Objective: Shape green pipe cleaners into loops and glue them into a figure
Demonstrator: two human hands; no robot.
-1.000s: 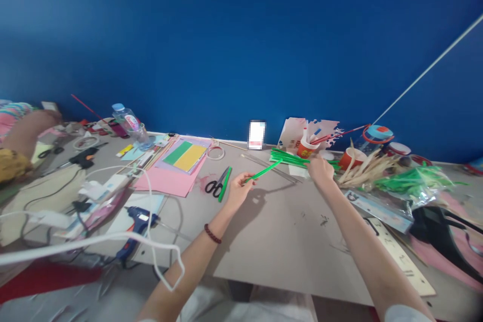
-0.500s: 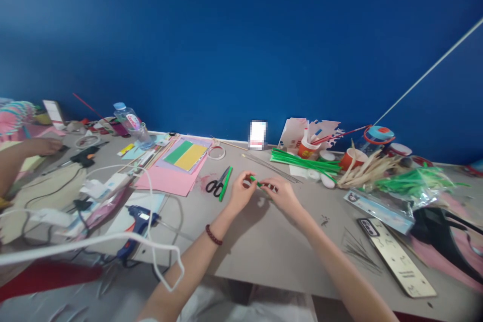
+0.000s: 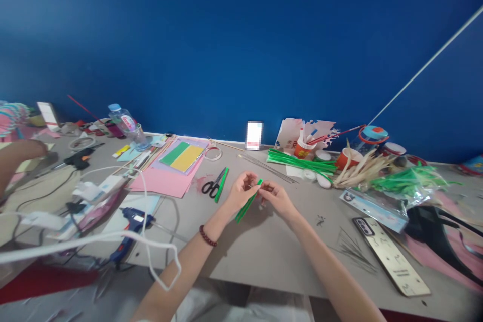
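Between my hands, over the middle of the table, is a short bundle of green pipe cleaners (image 3: 246, 210), slanting from upper right to lower left. My left hand (image 3: 241, 193), with a beaded bracelet at the wrist, is closed on the bundle near its upper end, thumb along it. My right hand (image 3: 278, 200) has its fingers pinched at the same upper end; its fingertips are partly hidden. To the left lie black-handled scissors (image 3: 212, 188), with more cut green pipe cleaners (image 3: 222, 185) right beside them. Long green pipe cleaners (image 3: 302, 162) are bunched at the back right.
At left are a blue glue gun (image 3: 130, 226), white cable (image 3: 94, 247), pink paper (image 3: 162, 183) and a bottle (image 3: 126, 123). A co-worker's arm (image 3: 18, 161) reaches in there. At right lie a phone (image 3: 392, 256), thin dark wires (image 3: 354, 249) and a red cup (image 3: 303, 149).
The green bundle has turned: it now points down toward the lower left, with much more of it showing between my hands. The whole view has shifted slightly.
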